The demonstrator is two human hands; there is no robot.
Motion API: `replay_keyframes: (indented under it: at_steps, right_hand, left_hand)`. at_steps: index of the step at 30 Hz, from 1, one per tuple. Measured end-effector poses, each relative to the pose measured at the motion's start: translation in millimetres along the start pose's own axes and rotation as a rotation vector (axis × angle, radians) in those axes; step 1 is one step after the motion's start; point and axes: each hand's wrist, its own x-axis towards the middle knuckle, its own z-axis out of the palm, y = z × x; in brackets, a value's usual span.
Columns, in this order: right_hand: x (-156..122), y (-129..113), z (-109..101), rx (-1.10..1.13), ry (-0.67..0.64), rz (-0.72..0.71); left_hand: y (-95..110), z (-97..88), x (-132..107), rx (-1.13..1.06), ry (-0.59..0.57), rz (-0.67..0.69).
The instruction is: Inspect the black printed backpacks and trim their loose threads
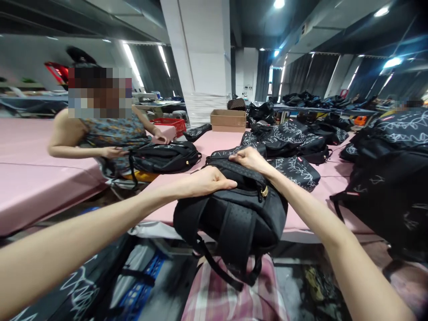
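A black backpack lies at the near edge of the pink table, its shoulder straps hanging over the edge towards my lap. My left hand is closed on the near side of the backpack's top opening, thumb pointing right. On the far side of that opening, my right hand pinches the fabric edge. The opening gapes a little between the two hands, and its inside is dark. A gold-coloured tag shows at the opening's right end. Behind my right forearm lies a black bag with white scribble print.
Across the table to the left, a co-worker handles another black backpack. Several printed black bags are heaped beyond my hands, near a cardboard box. A large black pile stands at right. A blue crate sits below left.
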Motion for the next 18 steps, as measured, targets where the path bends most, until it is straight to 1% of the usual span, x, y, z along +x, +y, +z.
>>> replay_keyframes:
  at_steps: [2, 4, 6, 8, 9, 10, 11, 12, 14, 16, 18]
  right_hand:
    - [-16, 3, -17, 0.13, 0.156, 0.042]
    - [-45, 11, -34, 0.197, 0.316, 0.054]
    - [-78, 24, -41, 0.191, 0.347, 0.051]
    - [-105, 38, -38, 0.21, 0.321, 0.088]
    - [-114, 44, -33, 0.245, 0.314, 0.118]
    - [-119, 48, -27, 0.289, 0.313, 0.144]
    - [-121, 52, -20, 0.332, 0.319, 0.16]
    - [-120, 53, -14, 0.364, 0.33, 0.16]
    - [-116, 54, -5, 0.391, 0.34, 0.125]
    - [-112, 52, 0, 0.394, 0.348, 0.083]
    - [-111, 51, 3, 0.403, 0.335, 0.061]
  left_hand:
    - [-4, 1.0, 0, -0.056, 0.091, -0.083]
    - [-5, -2.5, 0, -0.119, 0.151, -0.137]
    - [0, -7.0, 1, -0.145, 0.191, -0.115]
    - [13, -8.5, 7, -0.117, 0.233, -0.005]
    - [21, -7.4, 12, -0.094, 0.228, 0.049]
    - [31, -4.9, 17, -0.079, 0.198, 0.084]
    - [39, -1.3, 24, -0.078, 0.141, 0.097]
    - [47, 3.2, 30, -0.091, 0.068, 0.086]
    - [58, 12.8, 39, -0.141, -0.054, 0.011]
    - [61, 21.5, 42, -0.242, -0.096, -0.055]
    - [59, 29.0, 40, -0.389, -0.098, -0.094]
